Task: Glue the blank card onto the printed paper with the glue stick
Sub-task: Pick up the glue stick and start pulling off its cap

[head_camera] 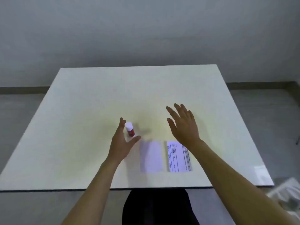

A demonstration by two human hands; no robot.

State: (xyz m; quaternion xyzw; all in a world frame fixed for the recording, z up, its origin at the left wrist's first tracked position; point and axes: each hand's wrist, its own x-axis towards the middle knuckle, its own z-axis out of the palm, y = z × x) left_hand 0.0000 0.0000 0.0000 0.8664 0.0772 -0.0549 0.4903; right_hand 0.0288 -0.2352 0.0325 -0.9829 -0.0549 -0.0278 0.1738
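Note:
A red glue stick (130, 129) with a white cap stands upright on the white table (90, 101), left of centre. My left hand (121, 140) is open beside it, fingers on its left and thumb stretched below it, not closed on it. A blank white card (151, 156) lies flat near the front edge. Right of it lies the printed paper (177, 157) with lines of black text. My right hand (183, 125) hovers open above the paper's far end, and its wrist covers the paper's upper right corner.
The table's front edge (146, 188) runs just above my dark lap (155, 207). A clear plastic bag (261, 173) lies at the table's near right corner, and crumpled white material (285, 192) sits off the table beyond it. Grey floor surrounds the table.

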